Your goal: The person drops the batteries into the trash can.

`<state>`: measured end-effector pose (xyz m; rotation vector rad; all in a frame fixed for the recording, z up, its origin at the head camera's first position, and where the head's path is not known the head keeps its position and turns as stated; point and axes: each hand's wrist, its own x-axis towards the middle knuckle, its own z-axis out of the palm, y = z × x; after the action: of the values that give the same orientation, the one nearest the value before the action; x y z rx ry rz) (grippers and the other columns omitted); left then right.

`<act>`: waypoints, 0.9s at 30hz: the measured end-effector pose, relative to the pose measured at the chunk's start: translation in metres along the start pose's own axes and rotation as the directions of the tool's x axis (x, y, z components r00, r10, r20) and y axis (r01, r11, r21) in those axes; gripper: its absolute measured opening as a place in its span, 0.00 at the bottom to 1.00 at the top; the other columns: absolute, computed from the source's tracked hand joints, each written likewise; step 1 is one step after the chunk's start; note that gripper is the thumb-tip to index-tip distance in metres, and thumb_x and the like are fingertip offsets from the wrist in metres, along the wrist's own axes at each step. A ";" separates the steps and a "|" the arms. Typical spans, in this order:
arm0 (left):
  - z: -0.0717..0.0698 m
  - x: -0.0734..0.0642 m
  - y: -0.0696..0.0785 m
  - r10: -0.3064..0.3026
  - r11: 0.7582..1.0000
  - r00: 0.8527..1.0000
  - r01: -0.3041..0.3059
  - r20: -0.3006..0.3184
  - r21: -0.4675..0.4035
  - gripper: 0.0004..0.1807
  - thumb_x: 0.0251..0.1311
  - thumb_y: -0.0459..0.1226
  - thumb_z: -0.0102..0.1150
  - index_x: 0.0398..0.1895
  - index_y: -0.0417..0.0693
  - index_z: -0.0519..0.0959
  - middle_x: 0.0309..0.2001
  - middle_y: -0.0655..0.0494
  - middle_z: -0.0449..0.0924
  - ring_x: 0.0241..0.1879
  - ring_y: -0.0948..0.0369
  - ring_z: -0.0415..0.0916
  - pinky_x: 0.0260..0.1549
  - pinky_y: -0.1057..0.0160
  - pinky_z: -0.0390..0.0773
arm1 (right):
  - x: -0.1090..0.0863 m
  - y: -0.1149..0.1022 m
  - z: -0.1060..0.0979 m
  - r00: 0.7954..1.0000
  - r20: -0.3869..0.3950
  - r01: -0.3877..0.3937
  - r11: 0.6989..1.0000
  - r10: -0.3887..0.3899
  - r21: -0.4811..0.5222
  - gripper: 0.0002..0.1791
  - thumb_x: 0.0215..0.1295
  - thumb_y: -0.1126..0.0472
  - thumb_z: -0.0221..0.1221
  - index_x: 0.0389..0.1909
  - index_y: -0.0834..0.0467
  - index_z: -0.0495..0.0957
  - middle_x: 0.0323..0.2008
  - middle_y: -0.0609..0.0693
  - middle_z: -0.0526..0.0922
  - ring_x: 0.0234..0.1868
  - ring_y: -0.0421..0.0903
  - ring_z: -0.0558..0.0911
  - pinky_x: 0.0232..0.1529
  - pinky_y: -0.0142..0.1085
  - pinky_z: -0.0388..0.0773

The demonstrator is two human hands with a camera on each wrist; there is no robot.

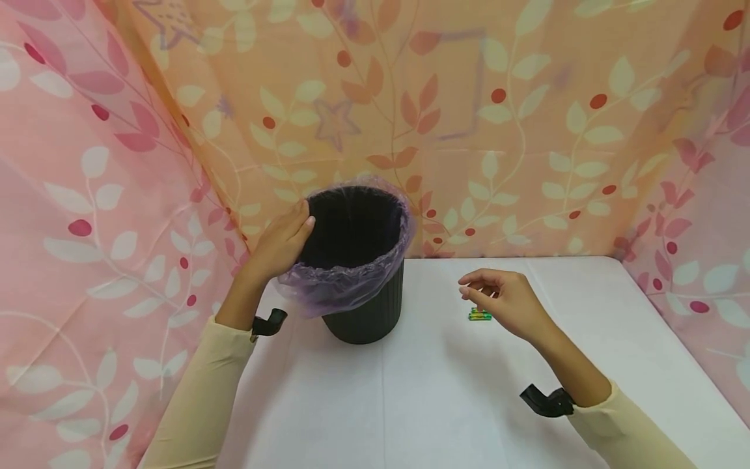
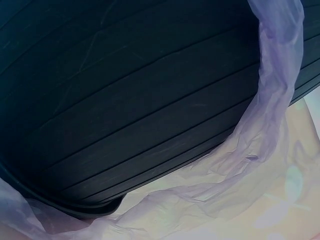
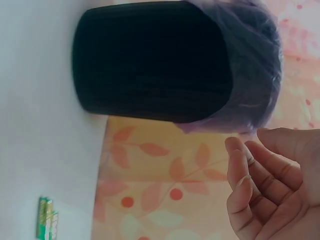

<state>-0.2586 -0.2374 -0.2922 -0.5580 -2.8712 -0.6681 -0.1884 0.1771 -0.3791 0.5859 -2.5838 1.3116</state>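
Observation:
A ribbed black trash bin (image 1: 366, 319) stands on the table, a thin purple bag (image 1: 342, 290) folded over its rim. My left hand (image 1: 284, 241) touches the left side of the lined rim, its visible fingers fairly straight. In the left wrist view the bin's ribbed wall (image 2: 130, 110) and the crumpled bag (image 2: 270, 95) fill the picture; the hand itself is out of sight there. To the right of the bin, my right hand (image 1: 506, 299) hovers with loosely bent fingers and holds nothing. Small green-and-gold batteries (image 1: 480, 316) lie together on the table just below it.
A white cloth covers the table (image 1: 351, 404). Behind it hangs an orange leaf-patterned curtain (image 1: 457, 163), with a pink patterned curtain (image 1: 88, 215) along the left and another at the right. Each wrist carries a black strap-on piece (image 1: 547, 400).

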 end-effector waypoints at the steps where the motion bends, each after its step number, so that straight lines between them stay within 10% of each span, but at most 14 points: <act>1: 0.000 0.000 0.000 -0.002 1.000 1.000 0.002 0.001 0.001 0.34 0.82 0.48 0.30 0.79 0.33 0.48 0.80 0.41 0.41 0.80 0.49 0.37 0.77 0.47 0.37 | -0.002 0.003 0.000 1.000 -0.003 0.002 1.000 -0.002 -0.022 0.08 0.66 0.57 0.68 0.43 0.54 0.87 0.31 0.43 0.88 0.27 0.41 0.82 0.26 0.32 0.78; 27: 0.001 0.000 -0.001 -0.005 1.000 1.000 0.005 0.001 0.002 0.34 0.82 0.49 0.29 0.79 0.33 0.47 0.80 0.39 0.42 0.80 0.48 0.37 0.77 0.47 0.37 | -0.027 0.059 0.003 0.997 0.040 -0.052 0.971 0.063 -0.233 0.06 0.61 0.63 0.71 0.39 0.55 0.88 0.32 0.43 0.87 0.29 0.41 0.79 0.22 0.32 0.73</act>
<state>-0.2595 -0.2375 -0.2934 -0.5514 -2.8747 -0.6663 -0.1888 0.2129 -0.4332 0.5090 -2.7581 1.0006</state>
